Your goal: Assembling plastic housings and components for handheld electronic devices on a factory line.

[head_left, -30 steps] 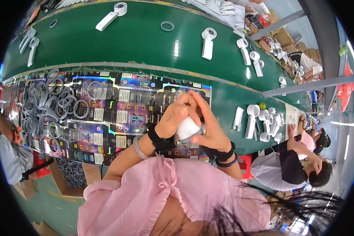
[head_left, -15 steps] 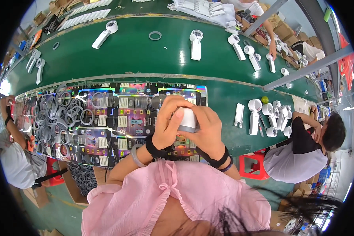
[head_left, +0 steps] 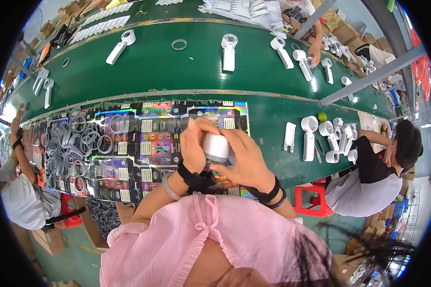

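holds a white, grey-rimmed cylinder [head_left: 215,147] clamped in the right hand [head_left: 246,161], with fingers bent along its far right side and thumb stretched below the grey rim. cups the left hand [head_left: 192,149] just left of that, with wrist bent and thumb raised; cannot tell whether pressing on it or slightly apart. angles both forearms inward before the chest. has piled grey rings [head_left: 72,143] well left of the grip, white handheld fans [head_left: 309,141] well right, a green belt [head_left: 177,69] beyond.
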`<control>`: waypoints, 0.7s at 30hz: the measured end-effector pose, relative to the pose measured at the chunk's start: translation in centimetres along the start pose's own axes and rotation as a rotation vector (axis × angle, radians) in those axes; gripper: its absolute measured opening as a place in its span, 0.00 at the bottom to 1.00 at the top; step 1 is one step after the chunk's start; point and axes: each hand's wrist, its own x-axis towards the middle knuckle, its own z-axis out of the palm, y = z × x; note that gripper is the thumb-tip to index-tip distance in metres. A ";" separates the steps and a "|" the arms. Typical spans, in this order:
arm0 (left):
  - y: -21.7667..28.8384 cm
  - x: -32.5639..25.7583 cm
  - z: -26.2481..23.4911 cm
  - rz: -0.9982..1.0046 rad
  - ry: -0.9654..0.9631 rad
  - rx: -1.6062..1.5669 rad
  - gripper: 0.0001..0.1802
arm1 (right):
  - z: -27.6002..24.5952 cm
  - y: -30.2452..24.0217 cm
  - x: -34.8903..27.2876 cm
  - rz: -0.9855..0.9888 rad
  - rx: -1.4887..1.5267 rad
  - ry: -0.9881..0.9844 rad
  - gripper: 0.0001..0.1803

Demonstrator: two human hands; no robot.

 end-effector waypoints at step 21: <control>-3.0 2.4 -5.8 -0.774 0.214 -0.585 0.27 | 1.7 1.6 -1.9 0.354 0.107 -0.514 0.29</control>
